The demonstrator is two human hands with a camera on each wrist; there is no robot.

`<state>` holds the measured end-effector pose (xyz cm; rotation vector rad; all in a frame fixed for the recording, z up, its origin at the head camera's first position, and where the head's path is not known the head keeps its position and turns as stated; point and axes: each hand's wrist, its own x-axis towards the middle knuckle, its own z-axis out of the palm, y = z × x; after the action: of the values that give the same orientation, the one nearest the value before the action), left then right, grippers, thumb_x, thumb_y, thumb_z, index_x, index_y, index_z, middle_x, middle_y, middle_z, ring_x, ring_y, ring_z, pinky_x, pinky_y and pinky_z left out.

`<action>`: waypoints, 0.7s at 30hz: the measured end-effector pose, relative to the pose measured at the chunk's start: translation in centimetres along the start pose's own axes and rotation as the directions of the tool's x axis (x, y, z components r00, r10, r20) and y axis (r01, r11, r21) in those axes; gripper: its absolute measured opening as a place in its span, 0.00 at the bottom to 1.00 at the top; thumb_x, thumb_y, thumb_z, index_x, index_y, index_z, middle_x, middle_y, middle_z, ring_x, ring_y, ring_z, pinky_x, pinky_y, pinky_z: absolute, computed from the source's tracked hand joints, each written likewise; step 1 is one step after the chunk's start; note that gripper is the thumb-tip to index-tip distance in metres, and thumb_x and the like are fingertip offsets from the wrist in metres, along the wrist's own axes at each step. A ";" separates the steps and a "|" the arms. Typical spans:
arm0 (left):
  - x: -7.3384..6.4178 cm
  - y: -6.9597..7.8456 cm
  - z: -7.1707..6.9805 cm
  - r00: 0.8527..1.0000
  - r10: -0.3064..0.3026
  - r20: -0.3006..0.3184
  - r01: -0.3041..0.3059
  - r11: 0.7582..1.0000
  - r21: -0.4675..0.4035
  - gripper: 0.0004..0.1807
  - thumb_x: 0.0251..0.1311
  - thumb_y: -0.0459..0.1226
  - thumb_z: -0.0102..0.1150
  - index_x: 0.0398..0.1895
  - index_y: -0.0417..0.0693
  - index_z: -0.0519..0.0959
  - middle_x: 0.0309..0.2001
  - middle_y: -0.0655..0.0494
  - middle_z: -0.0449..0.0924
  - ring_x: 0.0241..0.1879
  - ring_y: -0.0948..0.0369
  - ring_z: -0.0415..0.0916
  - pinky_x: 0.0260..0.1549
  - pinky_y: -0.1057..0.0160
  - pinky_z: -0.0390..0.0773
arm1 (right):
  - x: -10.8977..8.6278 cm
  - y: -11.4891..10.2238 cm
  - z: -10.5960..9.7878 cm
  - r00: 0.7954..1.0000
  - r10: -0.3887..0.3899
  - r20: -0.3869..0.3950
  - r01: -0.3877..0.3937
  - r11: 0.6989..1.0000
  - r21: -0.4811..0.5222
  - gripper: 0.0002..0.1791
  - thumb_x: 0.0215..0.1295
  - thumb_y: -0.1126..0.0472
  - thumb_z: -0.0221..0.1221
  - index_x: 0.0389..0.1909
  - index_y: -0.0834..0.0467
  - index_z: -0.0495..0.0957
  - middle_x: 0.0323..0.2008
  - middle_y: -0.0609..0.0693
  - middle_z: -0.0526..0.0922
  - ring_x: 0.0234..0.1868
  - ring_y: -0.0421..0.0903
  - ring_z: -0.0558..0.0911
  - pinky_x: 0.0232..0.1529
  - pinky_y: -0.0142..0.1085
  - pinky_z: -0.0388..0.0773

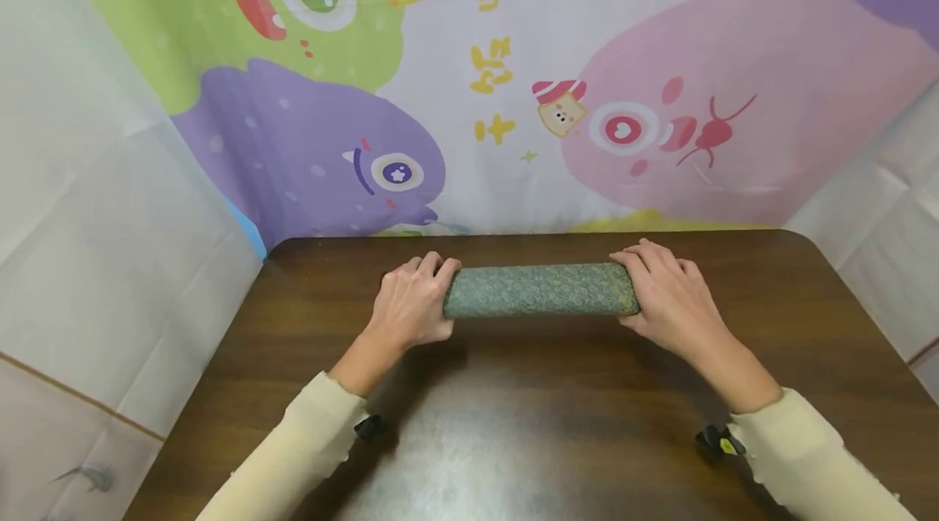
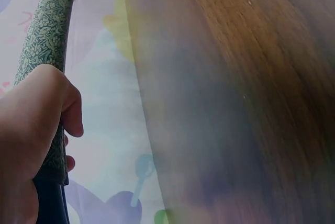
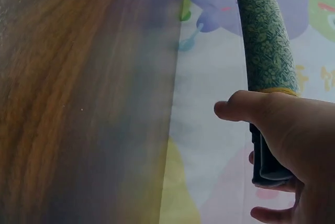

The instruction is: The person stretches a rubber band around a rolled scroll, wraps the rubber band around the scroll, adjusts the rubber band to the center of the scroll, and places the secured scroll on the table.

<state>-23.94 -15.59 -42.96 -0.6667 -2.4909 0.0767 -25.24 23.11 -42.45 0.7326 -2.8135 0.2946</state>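
A long, slim object (image 1: 539, 290) with a green floral-patterned cover is held level over the brown table between both hands. My left hand (image 1: 414, 301) grips its left end, thumb on the near side. At the other end, my right hand (image 1: 667, 293) holds it, with fingers over the top and thumb below. In the left wrist view a dark blue part of the long object (image 2: 51, 203) shows past the cover. Yellow trim and a black part (image 3: 275, 171) appear at the right end in the right wrist view. I cannot tell what kind of object it is.
The dark brown wooden table (image 1: 484, 423) has rounded far corners. Behind it hangs a cartoon-printed cloth (image 1: 506, 187), with pale sheets (image 1: 110, 178) on the left and right. Small black devices (image 1: 370, 427) sit at both wrists, by the cream sleeves (image 1: 293, 448).
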 end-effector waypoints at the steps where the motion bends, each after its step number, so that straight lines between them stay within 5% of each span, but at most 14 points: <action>1: 0.0 0.1 0.0 1.000 -0.001 0.001 0.001 1.000 -0.003 0.36 0.33 0.47 0.85 0.52 0.50 0.84 0.40 0.50 0.87 0.31 0.52 0.85 0.25 0.51 0.88 | 0.0 0.0 0.1 1.000 0.003 -0.006 -0.003 1.000 -0.013 0.53 0.43 0.56 0.91 0.72 0.61 0.77 0.71 0.68 0.81 0.77 0.69 0.76 0.62 0.71 0.79; 12: -0.1 0.4 0.7 1.000 0.002 -0.005 -0.002 1.000 -0.029 0.36 0.32 0.45 0.85 0.53 0.50 0.85 0.41 0.51 0.88 0.34 0.52 0.86 0.28 0.52 0.89 | -0.5 0.7 1.1 0.990 -0.051 -0.131 0.056 0.998 0.031 0.46 0.39 0.58 0.91 0.62 0.62 0.79 0.54 0.62 0.87 0.56 0.64 0.85 0.46 0.61 0.85; 21: 0.5 0.5 0.0 0.999 0.014 -0.046 -0.014 1.000 -0.012 0.39 0.34 0.47 0.87 0.57 0.50 0.86 0.42 0.53 0.89 0.38 0.53 0.88 0.38 0.54 0.90 | -0.4 1.7 0.8 0.944 -0.116 -0.309 0.137 0.989 0.047 0.45 0.32 0.62 0.90 0.57 0.62 0.80 0.47 0.59 0.87 0.48 0.60 0.84 0.40 0.56 0.87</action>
<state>-24.08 -14.96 -42.83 -0.6836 -2.4450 0.0510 -25.88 24.60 -43.54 0.8024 -2.4638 0.4424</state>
